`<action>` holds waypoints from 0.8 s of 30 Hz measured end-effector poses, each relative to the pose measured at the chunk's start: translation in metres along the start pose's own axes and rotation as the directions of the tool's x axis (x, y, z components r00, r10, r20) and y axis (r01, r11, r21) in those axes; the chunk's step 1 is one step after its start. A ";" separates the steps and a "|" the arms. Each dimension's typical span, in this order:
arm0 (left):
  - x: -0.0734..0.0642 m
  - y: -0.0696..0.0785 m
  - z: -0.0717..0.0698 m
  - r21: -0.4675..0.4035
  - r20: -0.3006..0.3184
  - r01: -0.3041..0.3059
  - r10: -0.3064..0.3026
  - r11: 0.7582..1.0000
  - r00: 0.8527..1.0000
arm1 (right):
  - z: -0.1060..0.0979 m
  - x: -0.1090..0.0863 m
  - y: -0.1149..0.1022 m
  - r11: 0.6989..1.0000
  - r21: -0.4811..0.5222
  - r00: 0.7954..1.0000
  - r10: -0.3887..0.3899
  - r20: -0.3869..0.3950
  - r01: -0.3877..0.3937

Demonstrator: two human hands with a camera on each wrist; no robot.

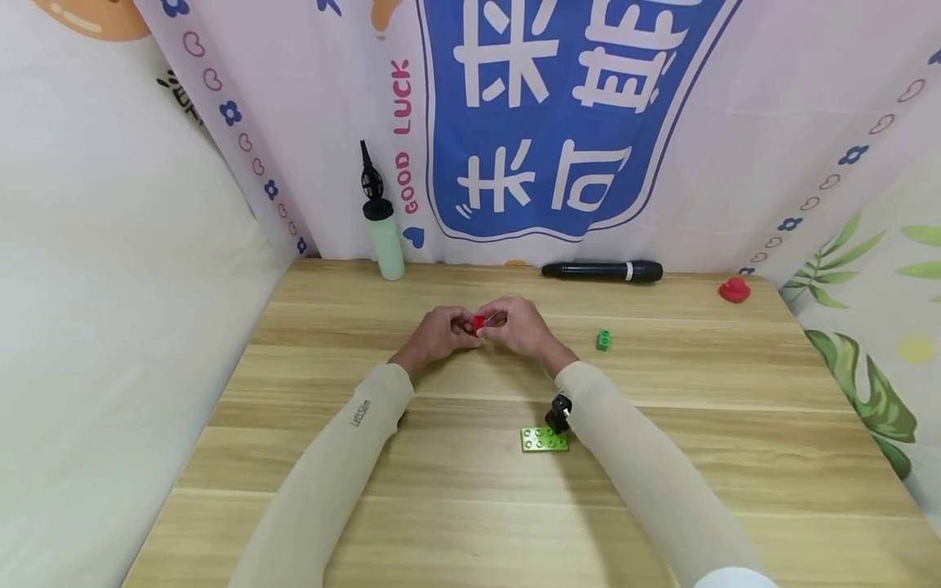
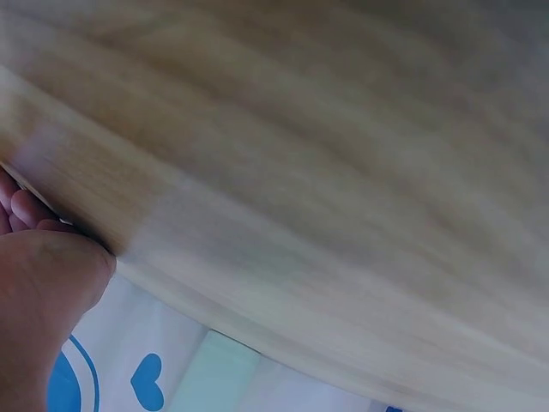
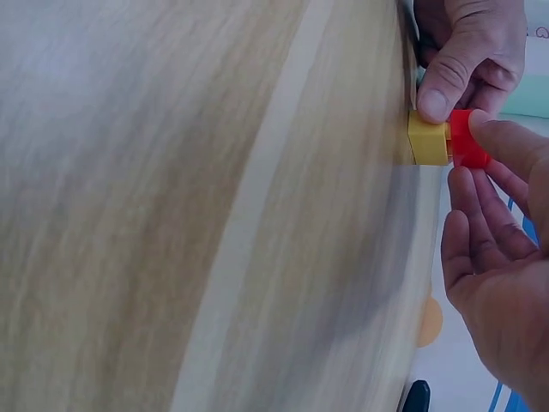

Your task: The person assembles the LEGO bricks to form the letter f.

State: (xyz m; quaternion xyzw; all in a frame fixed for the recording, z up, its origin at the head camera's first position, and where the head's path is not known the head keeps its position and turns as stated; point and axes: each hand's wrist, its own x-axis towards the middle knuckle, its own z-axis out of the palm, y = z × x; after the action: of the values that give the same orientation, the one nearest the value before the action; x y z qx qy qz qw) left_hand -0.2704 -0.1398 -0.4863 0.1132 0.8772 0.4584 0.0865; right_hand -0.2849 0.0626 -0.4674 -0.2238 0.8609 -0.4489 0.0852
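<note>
Red block (image 3: 461,142) and yellow block (image 3: 427,144) sit end to end between two bare hands; whether they are locked together cannot be told. Right hand (image 1: 517,324) pinches the red one between thumb and fingertips, its other fingers extended. Left hand (image 1: 439,334) grips the yellow one, thumb pressed on it near the join. Both forearms, in beige sleeves (image 1: 647,465), reach forward and angle inward, the hands meeting over the far half of a wooden table (image 1: 441,506). Small green block (image 1: 604,340) lies right of the hands; lime block (image 1: 542,441) lies nearer, beside the right sleeve.
</note>
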 end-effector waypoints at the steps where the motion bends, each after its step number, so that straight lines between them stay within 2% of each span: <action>1: 0.000 0.000 0.000 0.000 -0.003 0.000 0.000 1.000 1.000 | 0.000 0.000 0.000 1.000 0.005 1.000 0.001 -0.001 -0.001; 7: 0.001 0.000 -0.002 0.007 -0.009 -0.004 0.004 1.000 1.000 | 0.002 0.001 -0.001 1.000 0.014 1.000 0.005 -0.016 -0.005; 15: 0.004 0.002 -0.004 0.034 0.008 -0.014 0.013 0.999 1.000 | -0.001 0.002 -0.005 0.999 -0.026 0.999 0.038 -0.014 -0.039; 24: 0.000 0.000 -0.004 0.043 0.038 0.017 -0.018 0.999 0.999 | 0.000 0.003 -0.006 0.996 -0.039 0.996 0.085 0.011 -0.085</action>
State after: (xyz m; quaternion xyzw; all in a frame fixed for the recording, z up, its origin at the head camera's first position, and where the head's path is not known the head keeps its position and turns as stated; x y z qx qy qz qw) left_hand -0.2716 -0.1428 -0.4838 0.1161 0.8860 0.4365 0.1047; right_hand -0.2855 0.0583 -0.4624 -0.1915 0.8776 -0.4267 0.1054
